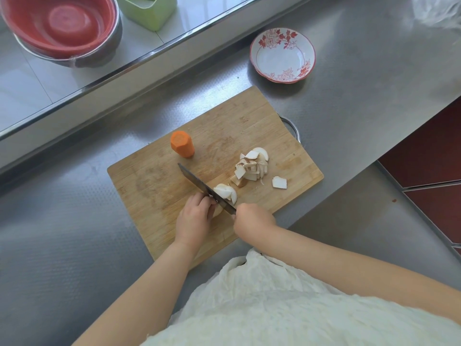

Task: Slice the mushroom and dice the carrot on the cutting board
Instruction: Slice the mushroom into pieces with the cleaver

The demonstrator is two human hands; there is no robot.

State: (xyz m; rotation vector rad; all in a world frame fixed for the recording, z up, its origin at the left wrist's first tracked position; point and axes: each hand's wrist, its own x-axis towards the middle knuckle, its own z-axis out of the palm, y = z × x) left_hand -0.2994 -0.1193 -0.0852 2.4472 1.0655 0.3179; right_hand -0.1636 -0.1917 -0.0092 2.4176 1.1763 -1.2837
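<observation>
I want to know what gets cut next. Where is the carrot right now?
In the head view the carrot piece stands on end on the far left part of the cutting board, uncut, beyond the knife tip and left of the mushroom slices.

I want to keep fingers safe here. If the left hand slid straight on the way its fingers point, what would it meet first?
The left hand points up the board at the knife. Its curled fingertips already appear to be at the blade's side, so it would likely meet the knife first, then the mushroom slices beyond.

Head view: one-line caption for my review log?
Right hand slices mushroom with a knife, left hand steadying it; carrot waits uncut.
</observation>
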